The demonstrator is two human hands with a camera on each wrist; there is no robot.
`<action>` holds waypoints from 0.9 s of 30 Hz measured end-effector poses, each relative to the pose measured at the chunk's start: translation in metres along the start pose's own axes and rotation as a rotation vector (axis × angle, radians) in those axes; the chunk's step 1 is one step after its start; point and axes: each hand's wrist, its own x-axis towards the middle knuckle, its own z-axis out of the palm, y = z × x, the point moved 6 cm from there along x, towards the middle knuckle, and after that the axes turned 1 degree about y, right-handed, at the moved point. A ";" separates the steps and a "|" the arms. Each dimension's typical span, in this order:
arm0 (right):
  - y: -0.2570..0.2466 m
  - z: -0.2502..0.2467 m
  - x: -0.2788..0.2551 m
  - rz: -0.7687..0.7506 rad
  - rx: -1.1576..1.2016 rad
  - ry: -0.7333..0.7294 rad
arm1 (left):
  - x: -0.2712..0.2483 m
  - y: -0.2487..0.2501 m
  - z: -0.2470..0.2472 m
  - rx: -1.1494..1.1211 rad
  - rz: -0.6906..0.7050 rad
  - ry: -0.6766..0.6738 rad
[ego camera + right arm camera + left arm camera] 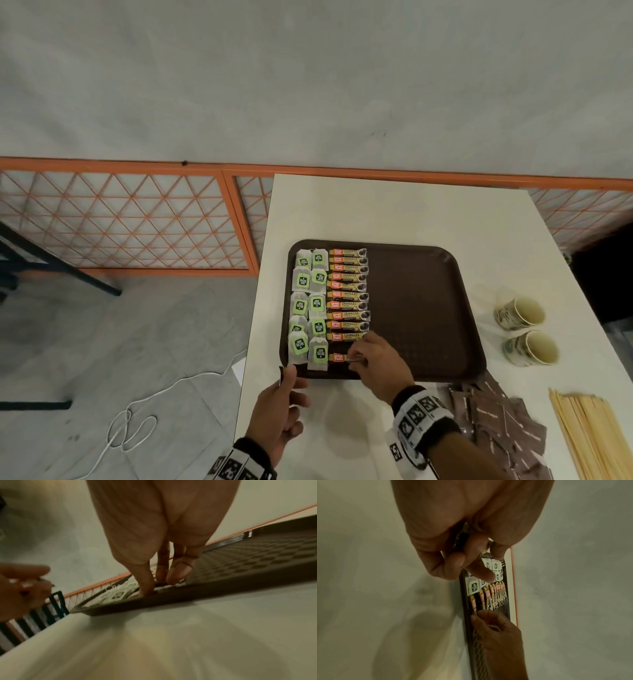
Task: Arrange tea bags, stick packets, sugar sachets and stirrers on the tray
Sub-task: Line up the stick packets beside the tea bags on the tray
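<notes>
A brown tray [418,308] lies on a white table [394,212]. Two columns of tea bags [310,305] fill its left side, and a column of stick packets [349,294] lies just beside them. The right half of the tray floor is bare.

The right hand [375,359] reaches over the near rim, thumb and fingertips closed on the nearest stick packet [337,358], which lies on the tray floor; most of its length is hidden under the fingers. The left hand [279,407] hovers at the tray's near left corner, fingers curled around spare packets [283,371]; only a dark end shows, and their number cannot be made out.

Off the tray, at the right, sit two paper cups [525,330]. A heap of brown sugar sachets [493,421] and a bundle of wooden stirrers [592,435] lie nearer, both cut off by the frame edge. The right wrist view is blurred.
</notes>
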 end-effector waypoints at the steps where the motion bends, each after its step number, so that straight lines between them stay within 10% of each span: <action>1: -0.002 0.002 0.003 -0.005 -0.014 -0.010 | -0.001 0.001 0.000 -0.018 -0.001 -0.011; 13: -0.038 -0.026 -0.020 -0.043 0.215 0.148 | -0.016 0.027 0.020 -0.422 -0.012 -0.247; 18: -0.085 -0.019 -0.059 -0.006 0.508 -0.133 | -0.019 0.035 0.037 -0.549 0.034 -0.226; 27: -0.033 -0.022 -0.072 0.358 0.919 0.053 | -0.018 0.039 0.032 0.152 0.411 0.040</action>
